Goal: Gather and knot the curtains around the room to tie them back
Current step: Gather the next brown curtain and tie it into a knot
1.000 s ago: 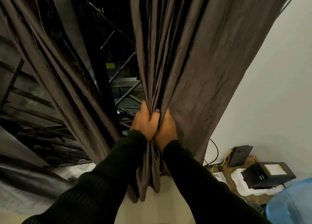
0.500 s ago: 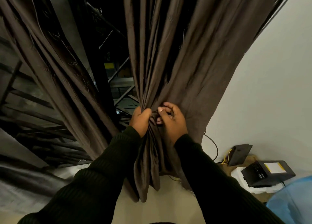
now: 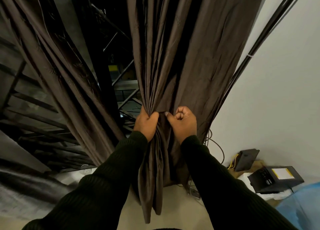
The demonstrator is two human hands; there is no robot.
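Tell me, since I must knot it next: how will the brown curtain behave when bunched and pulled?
The brown curtain likely stays floppy: it pleats tightly where the left hand grips it and hangs limp below. Its slight sheen suggests it may slip, so a knot could loosen. The right hand pinches only an edge, so the fabric seems light.

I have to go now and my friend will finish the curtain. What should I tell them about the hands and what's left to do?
Left hand: grips the gathered folds of the brown curtain, bunching them tight.
Right hand: curled beside it, thumb pressing the cloth; whether its fingers hold cloth is hard to see.
The curtain's tail hangs loose below both hands.
A second curtain hangs to the left, untied.
Done: this curtain is gathered into a bunch.
Left: no knot shows yet, so tie it, then do the other curtain.
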